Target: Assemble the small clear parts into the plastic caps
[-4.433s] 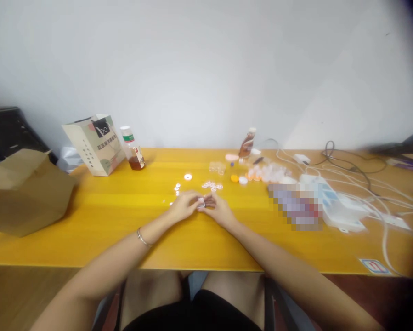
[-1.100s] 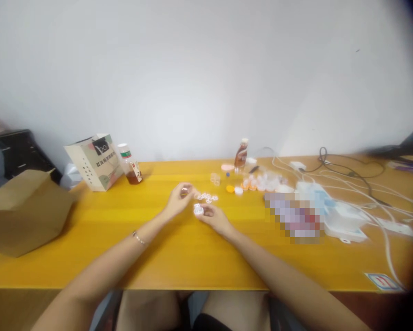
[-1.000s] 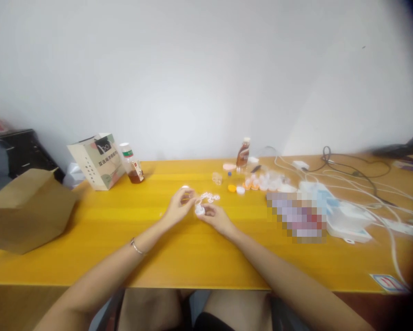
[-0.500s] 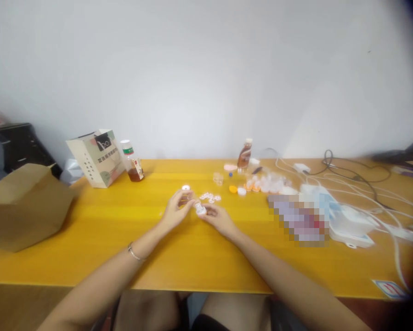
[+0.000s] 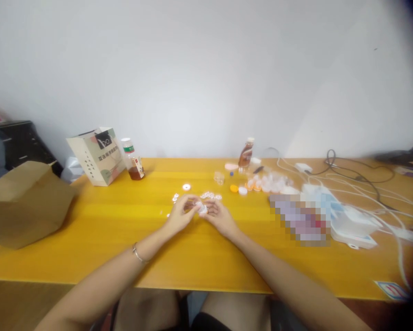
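Note:
Over the middle of the yellow table, my left hand and my right hand meet around a small white and clear container. The fingers of both hands are closed on it, and they hide part of it; blur keeps its details from showing. Just beyond my fingers lies a cluster of small white discs with dark marks. A few more small white discs lie left of my left hand. A round white ring-shaped piece sits farther back.
At left stand a printed paper bag, a bottle of brown liquid and a brown paper bag. Toward the right are a brown bottle, orange caps, a pile of clear plastic pieces, white packages and tangled cables.
My left hand has drawn closer to my right hand and lower, uncovering the white ring-shaped piece and small discs on the left. Both hands stay on the container.

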